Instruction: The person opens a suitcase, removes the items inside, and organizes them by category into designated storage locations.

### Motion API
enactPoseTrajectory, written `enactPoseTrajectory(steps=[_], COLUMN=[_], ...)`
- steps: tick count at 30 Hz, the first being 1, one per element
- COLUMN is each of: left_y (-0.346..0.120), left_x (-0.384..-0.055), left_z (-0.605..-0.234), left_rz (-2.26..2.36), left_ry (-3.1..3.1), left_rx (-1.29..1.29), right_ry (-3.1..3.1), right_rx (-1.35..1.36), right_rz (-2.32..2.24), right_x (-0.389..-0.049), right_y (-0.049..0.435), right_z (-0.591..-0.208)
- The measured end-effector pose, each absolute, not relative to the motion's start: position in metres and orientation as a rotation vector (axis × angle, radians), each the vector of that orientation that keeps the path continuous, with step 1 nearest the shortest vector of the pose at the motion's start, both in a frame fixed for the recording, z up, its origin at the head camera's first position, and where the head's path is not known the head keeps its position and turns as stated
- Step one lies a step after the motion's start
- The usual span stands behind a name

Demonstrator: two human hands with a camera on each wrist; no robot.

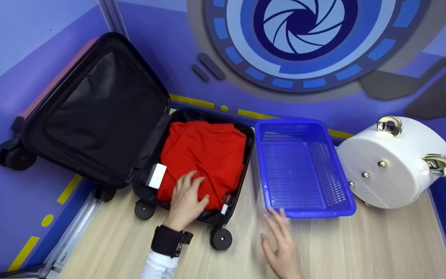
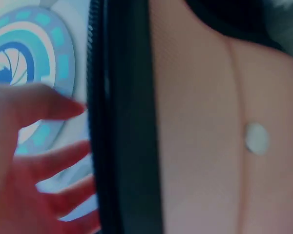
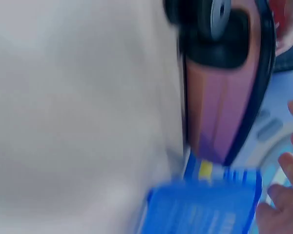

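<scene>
Wall (image 1: 149,38): blue-purple, carrying a large ring graphic and yellow dashes.
Suitcase (image 1: 142,190): lay open on the wood-patterned floor (image 1: 323,248), its black-lined lid (image 1: 99,112) tilted up at the left.
White cylinder (image 1: 378,166): was at the right, with curved gold-coloured fittings and small studs on its flat end.
Basket (image 1: 316,213): blue, perforated, between suitcase and cylinder.
Red cloth (image 1: 207,151): lay creased inside the suitcase's lower half, covering most of it.
Left hand (image 1: 187,199): was over the cloth's near part, fingers spread and slightly bent, gripping nothing; contact could not be told.
Right hand (image 1: 281,244): was by the basket's near left corner, blurred, fingers extended, holding nothing; whether fingertips touched the rim was unclear.
Wristband (image 1: 167,241): black, around the left wrist.
White block (image 1: 156,176): sat beside the cloth's left edge.
</scene>
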State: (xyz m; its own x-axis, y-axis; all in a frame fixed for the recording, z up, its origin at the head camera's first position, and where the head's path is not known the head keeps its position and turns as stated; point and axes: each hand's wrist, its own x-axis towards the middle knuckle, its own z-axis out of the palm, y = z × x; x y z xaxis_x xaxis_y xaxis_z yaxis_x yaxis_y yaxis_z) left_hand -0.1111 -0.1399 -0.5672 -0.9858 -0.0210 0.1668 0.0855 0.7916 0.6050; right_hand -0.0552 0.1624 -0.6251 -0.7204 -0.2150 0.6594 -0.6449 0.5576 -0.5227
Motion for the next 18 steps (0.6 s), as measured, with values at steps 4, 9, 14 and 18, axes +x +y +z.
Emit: enactPoseTrajectory(steps=[4,9,14,18], left_y=[-0.135,-0.134,-0.137,-0.14], left_x=[-0.118,-0.123,-0.129,-0.135], left_z=[-0.57,-0.574,-0.574,-0.572], left_rz=[-0.951,-0.956,-0.977,-1.009], left_ry=[-3.047,-3.175,-3.209,-3.262], left_rx=[-0.079,-0.043,-0.006,0.01], right_ry=[-2.397,-2.631,-2.696,-2.666], right_rx=[0.422,0.268,0.269,0.28], right_rz=[0.907,0.79,0.718,0.671], right_x=[-0.06,-0.061,-0.055,-0.045], right_y=[0.192,0.21,0.204,0.195], right_z=[-0.625,-0.622,-0.62,-0.62])
